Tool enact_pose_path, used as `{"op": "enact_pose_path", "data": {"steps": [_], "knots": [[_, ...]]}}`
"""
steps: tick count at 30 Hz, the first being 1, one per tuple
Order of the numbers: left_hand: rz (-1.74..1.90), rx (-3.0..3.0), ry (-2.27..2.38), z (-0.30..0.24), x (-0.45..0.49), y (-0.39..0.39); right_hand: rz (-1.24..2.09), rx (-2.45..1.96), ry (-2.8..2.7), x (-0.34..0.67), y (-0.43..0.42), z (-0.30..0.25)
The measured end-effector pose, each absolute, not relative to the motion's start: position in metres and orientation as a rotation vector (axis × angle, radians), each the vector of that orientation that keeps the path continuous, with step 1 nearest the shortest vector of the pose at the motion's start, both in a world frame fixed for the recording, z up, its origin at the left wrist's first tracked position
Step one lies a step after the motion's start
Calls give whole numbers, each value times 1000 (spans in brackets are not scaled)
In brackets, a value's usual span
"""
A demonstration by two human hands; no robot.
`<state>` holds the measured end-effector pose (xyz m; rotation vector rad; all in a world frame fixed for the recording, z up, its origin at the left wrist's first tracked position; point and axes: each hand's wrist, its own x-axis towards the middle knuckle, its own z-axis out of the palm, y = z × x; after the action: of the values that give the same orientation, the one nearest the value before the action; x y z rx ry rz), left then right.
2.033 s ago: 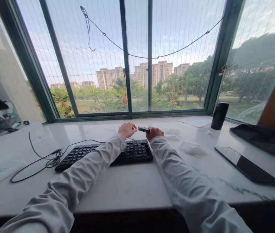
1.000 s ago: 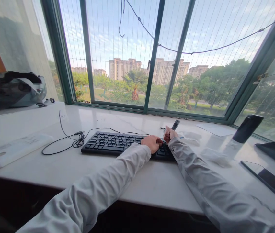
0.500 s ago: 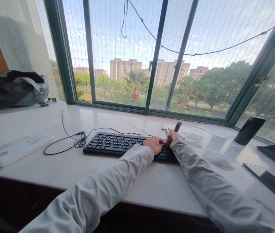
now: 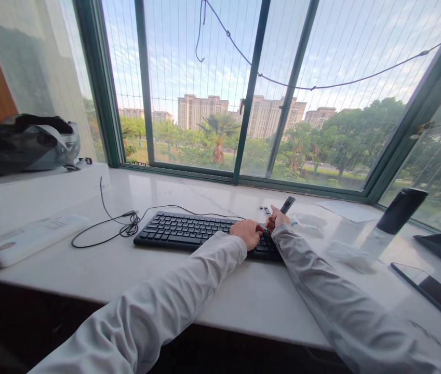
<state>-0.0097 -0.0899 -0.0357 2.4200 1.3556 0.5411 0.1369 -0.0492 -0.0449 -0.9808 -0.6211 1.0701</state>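
A black wired keyboard (image 4: 189, 230) lies on the white counter (image 4: 165, 270) below the window. My left hand (image 4: 248, 232) rests curled on the keyboard's right end, fingertips down on the keys. My right hand (image 4: 276, 218) is just to its right, closed around a slim black tool (image 4: 287, 204) whose upper end sticks up and away from me. The tool's lower tip is hidden between my hands at the keys. A small dark piece (image 4: 265, 210) lies on the counter just behind the hands.
The keyboard cable (image 4: 105, 228) loops to the left. A white flat device (image 4: 29, 240) lies at the far left, a dark bag (image 4: 21, 143) on a ledge behind it. To the right are crumpled wipes (image 4: 345, 254), a black cylinder (image 4: 401, 210) and a phone (image 4: 434, 293).
Two seconds ago both hands held the black tool behind the keyboard. Since then they have come down onto the keyboard's right end, and the view has swung left. Over the last half second little moves.
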Motion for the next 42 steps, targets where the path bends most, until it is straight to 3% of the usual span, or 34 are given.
{"op": "enact_pose_path", "data": {"steps": [20,42], "knots": [[561,2413,1364,-36,-9,-90,1197,-1157,-407,138,-57,-31],[546,2385,1395,-36,-8,-90,1118,-969,-461,133,-57,-37]]}}
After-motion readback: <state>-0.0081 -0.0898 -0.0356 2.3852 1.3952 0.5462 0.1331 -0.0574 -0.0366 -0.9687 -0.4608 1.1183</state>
